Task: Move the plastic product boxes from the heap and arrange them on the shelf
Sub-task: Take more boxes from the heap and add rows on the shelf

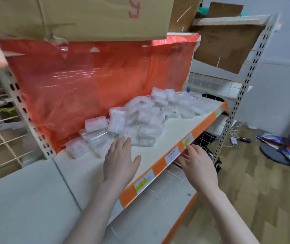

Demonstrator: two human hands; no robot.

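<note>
Both hands' fingers spread, empty, near a heap point(140, 120) of translucent boxy plastic cases.

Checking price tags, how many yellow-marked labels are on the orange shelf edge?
3: one label by the right hand, one mid-edge, one partly hidden behind the left forearm.

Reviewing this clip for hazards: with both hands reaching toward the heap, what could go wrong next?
1. The heap of plastic boxes is loosely piled; pulling one with the left hand could topple others.
2. Boxes at the far end lie near the shelf's front edge and might slide off.
</note>
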